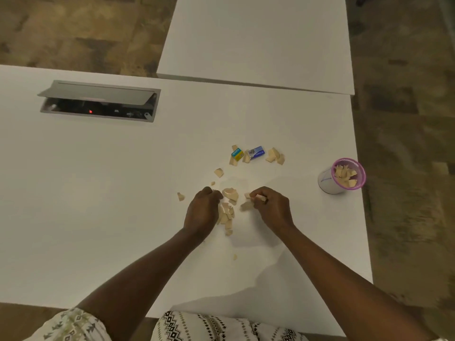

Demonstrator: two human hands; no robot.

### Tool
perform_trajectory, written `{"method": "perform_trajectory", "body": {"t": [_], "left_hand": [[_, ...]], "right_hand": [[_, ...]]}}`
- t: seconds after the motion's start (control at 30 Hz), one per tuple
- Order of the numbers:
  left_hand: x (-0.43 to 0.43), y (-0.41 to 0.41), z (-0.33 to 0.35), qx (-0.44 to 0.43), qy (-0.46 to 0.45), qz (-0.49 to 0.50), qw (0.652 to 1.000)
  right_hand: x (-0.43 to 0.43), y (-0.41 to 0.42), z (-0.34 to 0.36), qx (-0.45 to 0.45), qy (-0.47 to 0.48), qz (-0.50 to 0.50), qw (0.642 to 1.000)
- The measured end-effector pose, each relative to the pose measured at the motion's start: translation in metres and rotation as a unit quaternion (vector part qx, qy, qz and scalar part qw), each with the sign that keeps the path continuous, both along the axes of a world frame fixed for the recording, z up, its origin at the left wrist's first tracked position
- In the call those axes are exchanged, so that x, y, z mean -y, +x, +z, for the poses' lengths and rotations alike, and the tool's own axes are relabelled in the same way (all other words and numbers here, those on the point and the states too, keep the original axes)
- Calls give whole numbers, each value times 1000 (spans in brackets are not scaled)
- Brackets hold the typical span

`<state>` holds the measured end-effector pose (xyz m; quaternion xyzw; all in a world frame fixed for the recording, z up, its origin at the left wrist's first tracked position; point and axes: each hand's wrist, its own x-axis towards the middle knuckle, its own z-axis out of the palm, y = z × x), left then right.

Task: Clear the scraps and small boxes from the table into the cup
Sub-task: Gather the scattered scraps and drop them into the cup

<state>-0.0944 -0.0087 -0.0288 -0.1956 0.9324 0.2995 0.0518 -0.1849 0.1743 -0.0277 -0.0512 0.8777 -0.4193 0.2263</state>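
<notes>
Beige scraps (227, 212) lie in a small heap on the white table (98, 193), between my two hands. My left hand (202, 210) rests curled against the heap's left side. My right hand (270, 207) is closed on a few scraps at the heap's right side. More scraps (274, 155) lie farther back, next to a teal-and-yellow small box (236, 154) and a blue small box (256, 153). A white cup with a pink rim (341, 176) stands near the right table edge and holds several scraps.
An open grey cable hatch (99, 100) is set into the table at the back left. A second white table (258, 40) butts against the far edge. Single scraps lie at the left (181, 196) and near me (235, 257). The table's right edge runs just past the cup.
</notes>
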Motion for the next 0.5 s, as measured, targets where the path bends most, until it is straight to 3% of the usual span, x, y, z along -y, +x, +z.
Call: {"method": "perform_trajectory", "body": {"t": [0.13,0.3,0.5], "left_hand": [[-20,-19,13,-21,53,26,998],[-65,-56,32,-42,113,26,992],[-138,-115,63,-75,167,-9,983]], "right_hand": [[-18,-11,13,40,-56,-70,995],[-55,-37,35,19,-89,-148,985],[-124,-82,60,-100,24,-192,976]]}}
